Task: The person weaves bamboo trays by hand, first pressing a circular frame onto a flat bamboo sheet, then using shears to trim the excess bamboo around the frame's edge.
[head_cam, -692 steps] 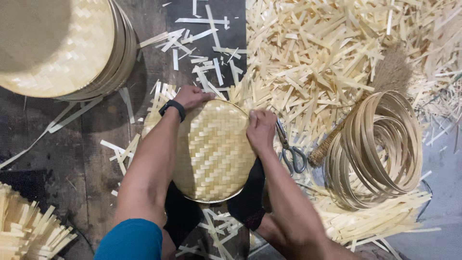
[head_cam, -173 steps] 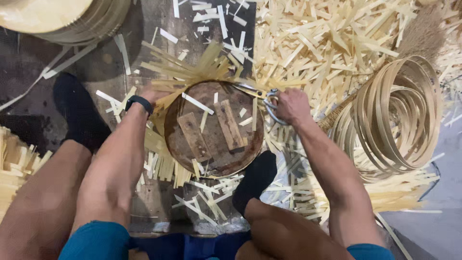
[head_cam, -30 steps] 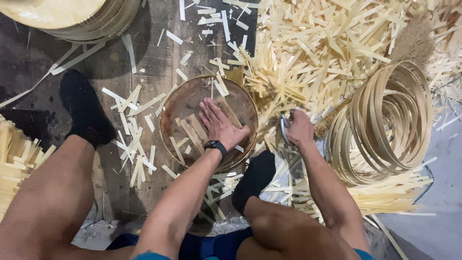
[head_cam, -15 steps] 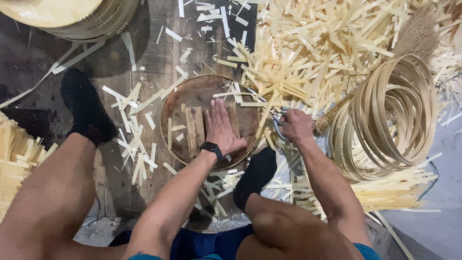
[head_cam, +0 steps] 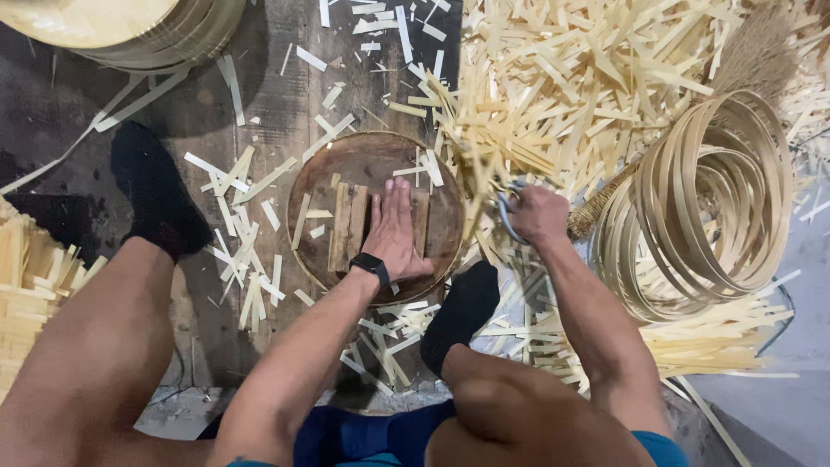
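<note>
My left hand (head_cam: 395, 232), with a black watch on the wrist, lies flat with fingers spread on a round wooden board (head_cam: 346, 169) that has short wooden slats (head_cam: 346, 227) fixed across its middle. My right hand (head_cam: 538, 214) is closed around the handles of a pair of scissors (head_cam: 502, 207), just right of the board, at the edge of a big heap of cut bamboo strips (head_cam: 588, 78). The scissor blades are hidden among the strips.
A coil of bamboo hoops (head_cam: 705, 203) lies to the right. Stacked woven bamboo discs (head_cam: 130, 26) sit at top left. Loose strips (head_cam: 246, 251) litter the dark floor. My black-socked feet (head_cam: 151, 190) (head_cam: 462, 311) flank the board. A strip bundle (head_cam: 30, 268) lies left.
My left hand has slid down and flattened on the board's slats. My right hand with the scissors has shifted slightly up toward the strip heap.
</note>
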